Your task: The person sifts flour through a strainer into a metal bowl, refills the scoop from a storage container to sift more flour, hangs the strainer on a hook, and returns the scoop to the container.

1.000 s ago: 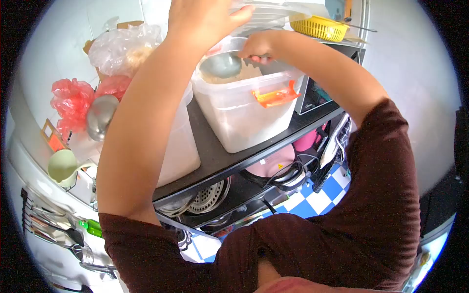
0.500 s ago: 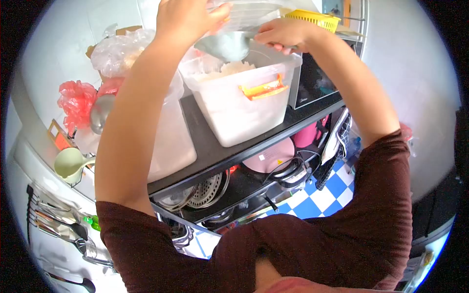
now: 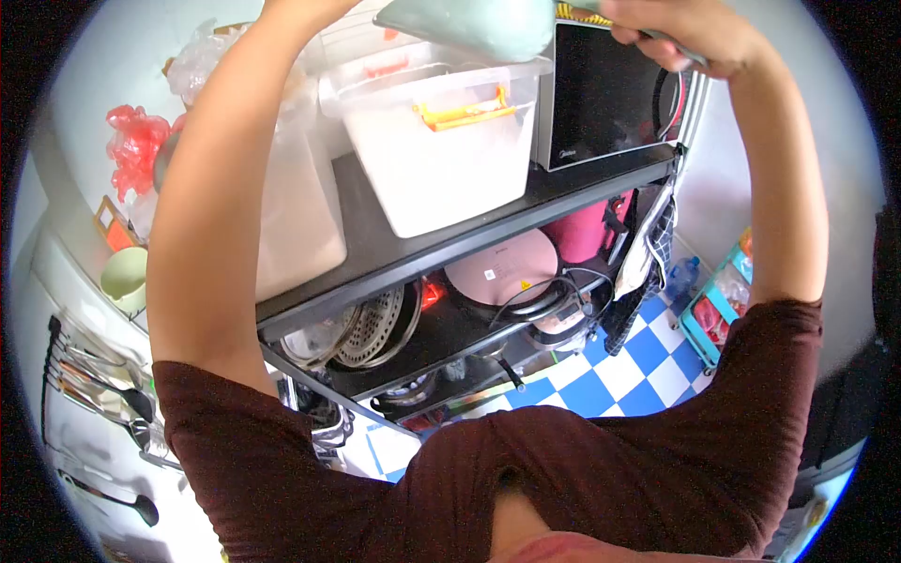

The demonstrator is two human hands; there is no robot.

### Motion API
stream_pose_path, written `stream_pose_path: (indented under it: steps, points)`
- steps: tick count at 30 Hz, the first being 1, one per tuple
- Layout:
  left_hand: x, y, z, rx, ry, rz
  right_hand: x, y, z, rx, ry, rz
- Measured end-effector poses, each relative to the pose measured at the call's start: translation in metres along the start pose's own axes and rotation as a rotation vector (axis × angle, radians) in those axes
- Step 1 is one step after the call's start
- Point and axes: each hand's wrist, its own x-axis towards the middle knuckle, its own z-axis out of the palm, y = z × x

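Observation:
My right hand (image 3: 690, 36) grips the handle of a pale green scoop (image 3: 479, 26), its fingers wrapped round it. The scoop is above the rim of a clear plastic bin (image 3: 441, 178), and its top is cut off by the view's edge. White contents show through the bin's wall, and an orange latch (image 3: 467, 114) sits on its front. My left hand (image 3: 314, 9) is mostly beyond the top edge, left of the scoop; its fingers cannot be made out.
A second bin (image 3: 300, 206) stands left on the black shelf (image 3: 366, 202). A microwave (image 3: 605, 94) is on the right. Below are a pink round appliance (image 3: 502, 267) and a steamer pot (image 3: 371, 324). Utensils (image 3: 103, 385) hang at left; a blue cart (image 3: 718, 300) stands at right.
The scoop has risen from inside the bin to above its rim. My right hand has moved up and right with it. My left hand has gone mostly out of view; the camera view has shifted.

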Motion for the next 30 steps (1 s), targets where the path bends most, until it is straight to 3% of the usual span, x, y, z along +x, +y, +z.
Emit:
stream_pose_path:
  steps: [7, 9, 14, 18, 21, 22, 24, 25, 28, 30]
  points:
    - [-0.048, 0.018, 0.005, 0.095, -0.132, 0.038, -0.055, 0.050, 0.015, -0.189, 0.008, -0.253]
    - [-0.066, 0.026, -0.003, 0.080, -0.240, 0.020, -0.061, 0.064, 0.026, -0.075, -0.061, -0.228]
    - [-0.124, 0.044, -0.049, 0.111, -0.006, -0.068, -0.054, 0.099, 0.075, 0.056, -0.258, -0.212]
    - [-0.222, 0.101, -0.118, -0.002, 0.064, -0.361, -0.040, 0.106, 0.146, 0.171, -0.513, -0.230]
    - [-0.320, 0.123, -0.148, 0.013, 0.264, -0.592, -0.032, 0.114, 0.226, 0.064, -0.575, -0.589]
    - [-0.354, 0.137, -0.148, -0.103, 0.307, -0.624, -0.034, 0.107, 0.254, 0.064, -0.641, -0.535]
    - [-0.432, 0.148, -0.154, -0.334, 0.196, -0.711, -0.040, 0.109, 0.322, 0.160, -0.711, -0.517]
    - [-0.451, 0.162, -0.158, -0.273, -0.007, -0.824, -0.044, 0.110, 0.353, 0.165, -0.748, -0.531]
    - [-0.531, 0.171, -0.156, -0.397, -0.324, -1.269, -0.076, 0.097, 0.457, 0.291, -0.881, -0.476]
    - [-0.585, 0.169, -0.150, -0.410, -0.142, -1.437, -0.102, 0.093, 0.530, 0.303, -0.863, -0.511]
